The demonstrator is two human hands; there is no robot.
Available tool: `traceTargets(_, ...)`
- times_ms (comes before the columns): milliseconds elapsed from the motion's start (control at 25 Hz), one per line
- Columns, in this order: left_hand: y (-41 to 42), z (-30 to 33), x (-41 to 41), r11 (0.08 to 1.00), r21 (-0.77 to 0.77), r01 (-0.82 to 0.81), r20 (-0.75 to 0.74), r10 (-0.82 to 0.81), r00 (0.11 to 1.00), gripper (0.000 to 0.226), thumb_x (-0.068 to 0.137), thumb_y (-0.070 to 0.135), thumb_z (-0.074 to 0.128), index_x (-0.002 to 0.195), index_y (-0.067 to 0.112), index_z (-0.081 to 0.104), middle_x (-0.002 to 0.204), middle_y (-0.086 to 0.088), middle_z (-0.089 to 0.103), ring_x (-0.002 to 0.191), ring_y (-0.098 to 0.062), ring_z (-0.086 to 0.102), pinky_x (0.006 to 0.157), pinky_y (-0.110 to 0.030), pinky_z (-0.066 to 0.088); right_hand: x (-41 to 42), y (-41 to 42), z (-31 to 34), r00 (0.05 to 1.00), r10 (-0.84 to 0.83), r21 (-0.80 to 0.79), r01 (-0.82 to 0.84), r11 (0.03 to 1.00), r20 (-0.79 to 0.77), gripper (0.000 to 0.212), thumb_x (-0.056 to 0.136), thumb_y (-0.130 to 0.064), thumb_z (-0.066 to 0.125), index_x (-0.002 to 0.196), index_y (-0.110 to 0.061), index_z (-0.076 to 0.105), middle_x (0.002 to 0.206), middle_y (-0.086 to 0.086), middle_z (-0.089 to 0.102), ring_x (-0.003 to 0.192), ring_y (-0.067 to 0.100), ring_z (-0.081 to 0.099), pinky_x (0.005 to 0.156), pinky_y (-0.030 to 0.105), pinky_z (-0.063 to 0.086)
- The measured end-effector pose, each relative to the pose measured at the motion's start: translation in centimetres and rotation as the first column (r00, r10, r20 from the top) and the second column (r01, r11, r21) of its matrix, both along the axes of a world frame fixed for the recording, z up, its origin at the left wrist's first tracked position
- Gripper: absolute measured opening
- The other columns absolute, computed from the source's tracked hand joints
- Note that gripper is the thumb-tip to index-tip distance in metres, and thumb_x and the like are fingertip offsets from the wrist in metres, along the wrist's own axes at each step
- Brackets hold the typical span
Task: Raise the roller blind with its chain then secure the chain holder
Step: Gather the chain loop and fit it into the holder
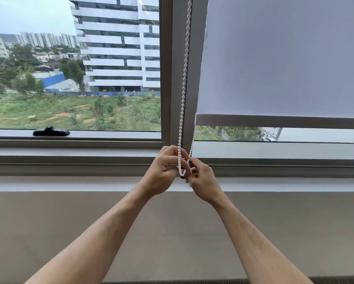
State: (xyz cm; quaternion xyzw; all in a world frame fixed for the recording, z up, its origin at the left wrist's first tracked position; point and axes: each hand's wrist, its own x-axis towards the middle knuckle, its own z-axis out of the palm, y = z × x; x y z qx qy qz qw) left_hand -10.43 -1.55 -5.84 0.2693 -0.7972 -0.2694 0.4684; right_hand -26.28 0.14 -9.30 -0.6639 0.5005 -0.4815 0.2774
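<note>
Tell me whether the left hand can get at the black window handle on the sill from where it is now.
Probably yes. The left hand is busy at the bead chain, but nothing stands between it and the black window handle along the sill; it would need to let go first.

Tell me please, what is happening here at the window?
A person stands at a window and works with both hands at the bottom loop of the white bead chain of a roller blind. The left hand and the right hand meet at the loop, fingers curled around it, near the lower window frame. The blind is low, with only a strip of glass showing below its bottom bar. A chain holder cannot be made out clearly.
</note>
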Motion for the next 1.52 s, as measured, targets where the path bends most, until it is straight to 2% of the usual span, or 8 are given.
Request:
traceTargets(120, 0.5, 0.1, -0.3, 0.997, -0.077, 0.0, 0.103, 0.008, 0.995, 0.032, 0.072, -0.009, 0.051, 0.063, 0.016, 0.07, 0.095, 0.01, 0.059, 0.097, -0.011, 0.048, 0.089, -0.014, 0.035, -0.2, 0.2, -0.1, 1.0, -0.005, -0.001, 0.005, 1.0, 0.004, 0.011, 0.088, -0.013, 0.061, 0.099, -0.016, 0.064, 0.074, -0.005, 0.067, 0.066, 0.004, 0.061, 0.065, 0.025, 0.05)
traceTargets(200, 0.6, 0.0, -0.5, 0.992, -0.126, -0.018, 0.127, 0.034, 0.991, 0.027, 0.071, -0.009, 0.05, 0.062, 0.01, 0.067, 0.091, 0.002, 0.06, 0.093, -0.015, 0.05, 0.086, -0.019, 0.038, -0.2, 0.3, -0.2, 1.0, -0.007, -0.004, 0.007, 1.0, 0.02, 0.013, 0.085, -0.017, 0.06, 0.097, -0.019, 0.065, 0.073, -0.007, 0.067, 0.067, 0.006, 0.062, 0.064, 0.026, 0.052)
traceTargets(400, 0.3, 0.4, -0.3, 0.998, -0.019, -0.061, -0.098, 0.059, 0.993, 0.027, 0.069, -0.012, 0.043, 0.061, 0.007, 0.061, 0.082, -0.003, 0.06, 0.078, -0.015, 0.058, 0.068, -0.026, 0.046, -0.3, 0.3, -0.8, 1.0, -0.02, 0.032, 0.019, 0.999, 0.016, 0.018, 0.089, -0.015, 0.066, 0.107, -0.02, 0.065, 0.083, -0.003, 0.071, 0.081, 0.018, 0.069, 0.077, 0.044, 0.059)
traceTargets(760, 0.3, 0.0, 0.4, 0.992, -0.045, -0.12, -0.111, 0.115, 0.987, 0.019, 0.07, -0.009, 0.047, 0.065, -0.003, 0.064, 0.08, -0.012, 0.066, 0.077, -0.026, 0.063, 0.07, -0.041, 0.053, 0.6, 0.3, -0.9, 0.997, -0.018, 0.025, 0.017, 1.0, 0.075, 0.021, 0.088, -0.018, 0.067, 0.106, -0.026, 0.066, 0.081, -0.002, 0.074, 0.078, 0.016, 0.072, 0.077, 0.043, 0.06)
traceTargets(1080, 0.3, -0.1, 1.3, 0.991, -0.086, -0.107, -0.134, 0.095, 0.986, 0.022, 0.07, -0.002, 0.048, 0.067, 0.007, 0.068, 0.082, -0.006, 0.065, 0.08, -0.014, 0.065, 0.074, -0.029, 0.055, 1.7, 0.3, -0.6, 0.995, 0.013, 0.009, -0.014, 1.0, 0.096, 0.022, 0.089, -0.016, 0.068, 0.108, -0.027, 0.067, 0.081, -0.001, 0.075, 0.08, 0.015, 0.073, 0.078, 0.039, 0.06)
traceTargets(1200, 0.2, -0.6, 1.4, 0.99, -0.085, -0.113, -0.138, 0.101, 0.985, 0.022, 0.07, -0.005, 0.052, 0.069, 0.007, 0.071, 0.086, -0.006, 0.065, 0.086, -0.018, 0.065, 0.078, -0.037, 0.056, 2.0, 0.3, -0.5, 0.994, 0.026, -0.008, -0.025, 1.0, 0.102, 0.022, 0.089, -0.016, 0.069, 0.109, -0.025, 0.067, 0.079, -0.005, 0.075, 0.077, 0.011, 0.072, 0.076, 0.031, 0.059)
traceTargets(1360, 0.0, -1.0, 1.6, 0.989, -0.036, -0.147, -0.128, 0.141, 0.982, 0.016, 0.079, -0.008, 0.064, 0.083, 0.005, 0.073, 0.096, -0.008, 0.064, 0.096, -0.026, 0.063, 0.082, -0.043, 0.053, 2.4, 0.5, -0.1, 0.99, 0.044, -0.029, -0.041, 0.999, 0.132, 0.026, 0.089, -0.018, 0.07, 0.104, -0.039, 0.065, 0.082, -0.003, 0.075, 0.081, 0.014, 0.073, 0.078, 0.035, 0.06)
traceTargets(1520, 0.1, -1.1, 1.8, 0.987, 0.103, -0.122, -0.181, 0.139, 0.974, 0.019, 0.084, 0.009, 0.059, 0.096, 0.008, 0.072, 0.106, -0.007, 0.063, 0.101, -0.019, 0.062, 0.082, -0.029, 0.048, 2.5, 0.5, 0.0, 0.986, 0.059, -0.038, -0.054, 0.998, 0.154, 0.028, 0.089, -0.017, 0.07, 0.101, -0.042, 0.065, 0.083, -0.003, 0.075, 0.08, 0.014, 0.073, 0.078, 0.034, 0.06)
